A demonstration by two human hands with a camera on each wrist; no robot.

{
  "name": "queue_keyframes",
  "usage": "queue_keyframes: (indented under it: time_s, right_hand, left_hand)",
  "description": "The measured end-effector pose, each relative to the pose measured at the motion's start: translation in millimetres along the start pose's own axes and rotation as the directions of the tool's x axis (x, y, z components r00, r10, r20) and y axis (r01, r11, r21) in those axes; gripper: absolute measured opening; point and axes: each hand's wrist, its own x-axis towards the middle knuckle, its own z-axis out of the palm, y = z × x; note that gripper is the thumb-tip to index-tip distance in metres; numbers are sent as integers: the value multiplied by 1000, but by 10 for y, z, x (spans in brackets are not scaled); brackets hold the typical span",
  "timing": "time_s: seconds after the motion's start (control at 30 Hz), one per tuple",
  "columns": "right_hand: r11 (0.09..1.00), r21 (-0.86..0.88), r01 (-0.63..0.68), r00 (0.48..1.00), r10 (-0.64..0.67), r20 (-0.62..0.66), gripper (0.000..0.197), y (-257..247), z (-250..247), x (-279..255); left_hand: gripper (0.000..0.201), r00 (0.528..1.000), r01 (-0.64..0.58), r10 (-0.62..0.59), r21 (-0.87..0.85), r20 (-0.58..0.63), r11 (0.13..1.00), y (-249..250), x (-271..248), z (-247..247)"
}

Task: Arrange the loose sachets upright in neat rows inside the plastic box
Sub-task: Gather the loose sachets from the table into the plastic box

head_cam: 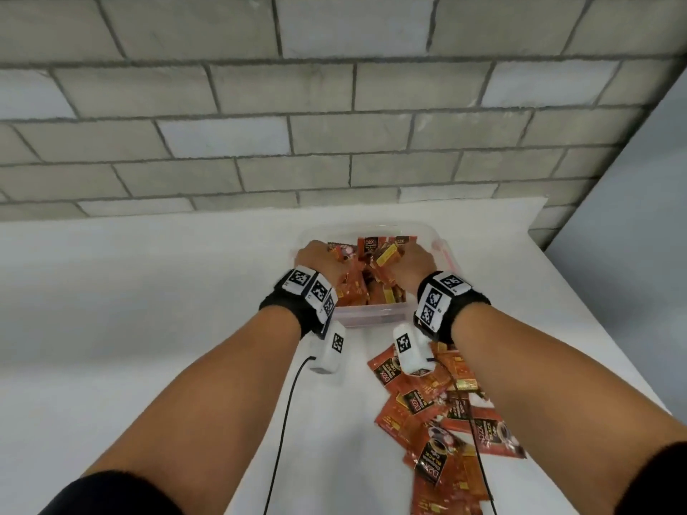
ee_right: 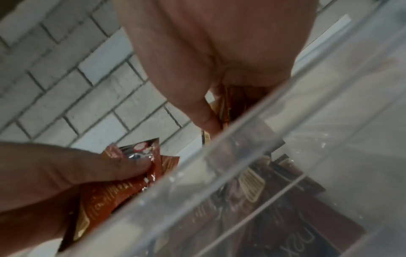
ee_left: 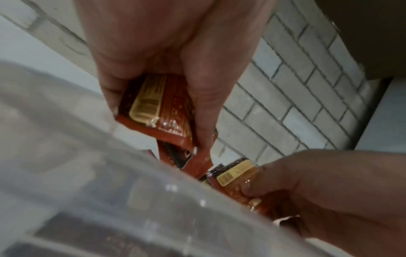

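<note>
A clear plastic box (head_cam: 371, 315) stands on the white table and holds several orange-red sachets (head_cam: 371, 276), some upright, some leaning. Both hands are inside it. My left hand (head_cam: 316, 260) is at the box's left side and pinches a small bunch of sachets (ee_left: 173, 111) between thumb and fingers. On the right side, my right hand (head_cam: 414, 263) grips another bunch (ee_left: 237, 173), with its fingertips hidden below the box wall (ee_right: 241, 156). A pile of loose sachets (head_cam: 438, 410) lies flat on the table, in front of the box under my right forearm.
A grey brick wall (head_cam: 334, 105) rises just behind the table. The table's right edge (head_cam: 594, 328) runs diagonally near the box. Cables (head_cam: 282, 421) hang from both wrist cameras over the table. Bare white table (head_cam: 130, 310) stretches to the left of the box.
</note>
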Motion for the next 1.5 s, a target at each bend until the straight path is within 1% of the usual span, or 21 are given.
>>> queue_keyframes:
  time_s: [0.07,0.13,0.2,0.23,0.27,0.33,0.43,0.57,0.63,0.67,0.73,0.8,0.87,0.97,1.03,1.13,1.2,1.27,1.37,1.43,1.5]
  right_hand:
    - [995,-103,-9,1000,12,26,46,-2,41,52]
    - [974,-228,4,1000,3,30,44,14,82,90]
    - [946,-324,9,1000,-3,21,45,56,127,130]
    - [933,-360,5,1000,3,22,50,72,146,133]
    - [921,-389,4,1000,6,26,55,79,150,121]
    - [923,-385,10,1000,2,28,57,93,130,94]
    - [971,-223,86,996,-85,14,44,95,22,-1]
    - [970,-29,239,971,-240,-19,35,132,-233,-303]
    - [961,56,270,963,-268,-42,27,192,-379,-522]
    - [956,83,280,960,-277,-49,22,246,-454,-642]
    - [952,94,293,956,-291,-28,13,402,-568,-860]
    - [960,15,281,958,-281,50,9,624,-600,-1011]
    - [955,-151,253,961,-231,151,13,901,-568,-1083]
    - [894,-367,257,949,-162,270,27,1179,-368,-1107]
    - [875,-412,253,955,-158,251,38,1238,-216,-1142]
    - [836,-514,194,977,-119,175,58,1237,-42,-1172]
    - [806,-571,157,984,-81,157,63,1213,60,-1192]
    - [803,-581,132,987,-54,151,60,1179,111,-1224]
    - [852,-512,111,983,-19,181,56,1171,147,-1289]
    - [900,-427,90,979,-2,202,54,1177,164,-1332]
    - [958,-284,42,977,20,212,47,1170,152,-1353]
  left_hand:
    - [38,999,7,-10,50,52,999,29,63,134]
    - [53,995,-3,-19,216,98,976,47,91,261]
    - [69,996,-5,-31,407,82,913,60,78,331]
    - [75,996,8,-44,447,71,895,64,74,347]
    - [79,995,31,-70,449,71,893,64,75,365]
    - [81,992,66,-101,368,77,927,73,48,345]
    - [76,993,46,-68,212,100,976,114,-45,219]
    - [55,994,-51,53,-25,95,998,34,-251,22]
    - [38,989,-119,127,-110,71,987,-10,-434,-64]
    - [29,984,-145,159,-152,81,978,-13,-558,-84]
    - [17,963,-191,221,-188,154,963,9,-836,-72]
    - [15,930,-227,255,-133,264,965,-14,-1046,82]
    - [17,910,-236,238,-47,339,971,-61,-1141,328]
    - [41,917,-221,159,132,366,966,-110,-1122,688]
    - [48,936,-179,107,189,335,966,-96,-1102,847]
    - [49,943,-139,45,269,330,953,-49,-1093,1035]
    - [50,951,-105,2,319,308,942,-29,-1110,1114]
    - [55,957,-77,-25,338,288,938,-31,-1122,1159]
    - [66,956,-69,-39,352,291,933,-77,-1114,1151]
    - [68,946,-54,-49,304,320,951,-139,-1095,1099]
    - [64,935,-40,-52,249,350,968,-206,-1079,1011]
